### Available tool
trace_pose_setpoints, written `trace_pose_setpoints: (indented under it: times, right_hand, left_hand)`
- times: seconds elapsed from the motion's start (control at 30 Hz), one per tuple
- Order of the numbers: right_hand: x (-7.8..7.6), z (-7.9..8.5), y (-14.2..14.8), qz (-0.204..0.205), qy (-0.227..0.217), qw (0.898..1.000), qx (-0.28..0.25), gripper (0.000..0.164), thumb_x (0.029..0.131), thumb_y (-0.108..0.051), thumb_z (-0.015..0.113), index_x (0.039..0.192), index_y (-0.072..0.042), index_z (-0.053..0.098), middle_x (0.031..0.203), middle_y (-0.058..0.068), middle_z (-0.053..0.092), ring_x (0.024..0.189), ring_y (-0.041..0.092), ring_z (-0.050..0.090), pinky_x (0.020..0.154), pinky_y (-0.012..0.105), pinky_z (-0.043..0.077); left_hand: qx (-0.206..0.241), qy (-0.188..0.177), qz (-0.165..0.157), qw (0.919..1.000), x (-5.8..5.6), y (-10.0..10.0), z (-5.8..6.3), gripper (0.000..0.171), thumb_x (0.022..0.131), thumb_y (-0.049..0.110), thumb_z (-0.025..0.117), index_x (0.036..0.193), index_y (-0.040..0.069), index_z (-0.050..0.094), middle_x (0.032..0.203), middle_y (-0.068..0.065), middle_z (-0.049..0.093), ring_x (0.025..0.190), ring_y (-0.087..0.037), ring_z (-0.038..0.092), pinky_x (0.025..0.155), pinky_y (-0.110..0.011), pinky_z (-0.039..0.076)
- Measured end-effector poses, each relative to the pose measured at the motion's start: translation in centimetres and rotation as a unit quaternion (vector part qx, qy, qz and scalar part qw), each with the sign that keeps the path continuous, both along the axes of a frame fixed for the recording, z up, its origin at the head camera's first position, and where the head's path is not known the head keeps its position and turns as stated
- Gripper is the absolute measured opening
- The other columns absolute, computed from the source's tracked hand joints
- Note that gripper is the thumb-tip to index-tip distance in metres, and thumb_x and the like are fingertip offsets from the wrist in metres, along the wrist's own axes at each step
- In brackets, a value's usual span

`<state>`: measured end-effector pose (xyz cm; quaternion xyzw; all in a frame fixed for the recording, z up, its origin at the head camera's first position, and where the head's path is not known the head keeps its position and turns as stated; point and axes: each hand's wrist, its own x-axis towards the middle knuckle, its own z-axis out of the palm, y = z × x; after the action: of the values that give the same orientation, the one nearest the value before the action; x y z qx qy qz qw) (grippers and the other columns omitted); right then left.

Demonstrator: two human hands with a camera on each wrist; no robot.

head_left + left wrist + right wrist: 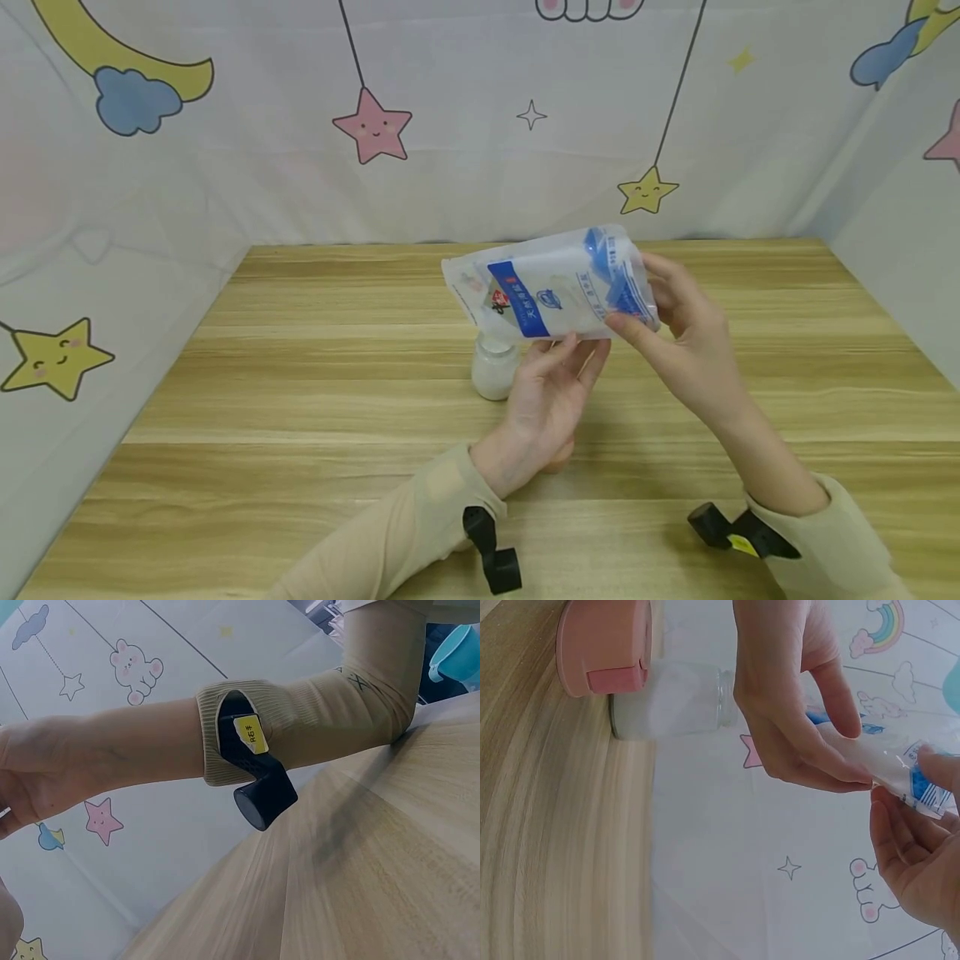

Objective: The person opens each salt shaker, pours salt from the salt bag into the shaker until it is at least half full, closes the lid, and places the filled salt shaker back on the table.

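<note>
So the right hand point(697, 342) has its thumb and fingers clamped on the right end of a clear-and-white bag point(555, 283) with blue printing, mid-frame in the head view. The left hand point(551, 392) holds the same bag from underneath, thumb on one side, fingers on the other; can't tell how tight. The bag's tipped, left end lower, hanging above the table point(315, 417). That left end overlaps the mouth of a small glass jar point(493, 377) with white stuff in it, standing upright near the middle; can't tell if they touch. Right wrist view also shows a pink container point(604, 645), upper left, overlapping the jar. Further out: beige sleeves point(375, 533) with black wrist cameras point(501, 571) at the bottom, a cartoon backdrop point(465, 192) up top, plus a light-blue cup-like thing point(457, 656) upper right in the left wrist view.
</note>
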<state>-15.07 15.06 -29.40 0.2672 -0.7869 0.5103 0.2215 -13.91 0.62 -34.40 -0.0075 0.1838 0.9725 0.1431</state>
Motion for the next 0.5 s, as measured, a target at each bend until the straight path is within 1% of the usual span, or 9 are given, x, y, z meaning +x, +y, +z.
trace_pose_setpoints:
  times: [0.13,0.33,0.5]
  right_hand:
    - [0.00,0.09,0.07,0.001,-0.008,1.000,0.001,0.057,0.083,0.009,0.066,0.135,-0.004,0.049,0.115,-0.016,0.067,0.101,-0.002,0.065,0.080,0.013,0.053]
    - [0.01,0.15,0.05,0.001,-0.007,1.000,0.002,0.055,0.083,0.009,0.066,0.134,-0.004,0.050,0.117,-0.010,0.067,0.101,-0.002,0.065,0.080,0.013,0.053]
    - [0.04,0.16,-0.11,0.004,-0.003,1.000,-0.008,0.053,0.083,0.010,0.066,0.132,-0.001,0.051,0.115,-0.015,0.066,0.100,-0.002,0.065,0.079,0.013,0.054]
  left_hand:
    - [-0.003,-0.008,0.005,1.0000,0.02,0.08,0.05,0.037,0.096,0.001,0.046,0.130,0.016,0.050,0.121,-0.001,0.060,0.106,-0.012,0.061,0.104,-0.029,0.049]
    - [-0.004,-0.009,0.006,0.9999,0.02,0.09,0.06,0.039,0.097,0.002,0.046,0.132,0.016,0.048,0.122,-0.001,0.059,0.107,-0.013,0.060,0.103,-0.028,0.049]
    - [-0.009,-0.003,0.005,0.9999,0.01,0.05,0.02,0.037,0.098,0.003,0.046,0.132,0.016,0.049,0.122,0.000,0.060,0.106,-0.012,0.060,0.103,-0.028,0.049]
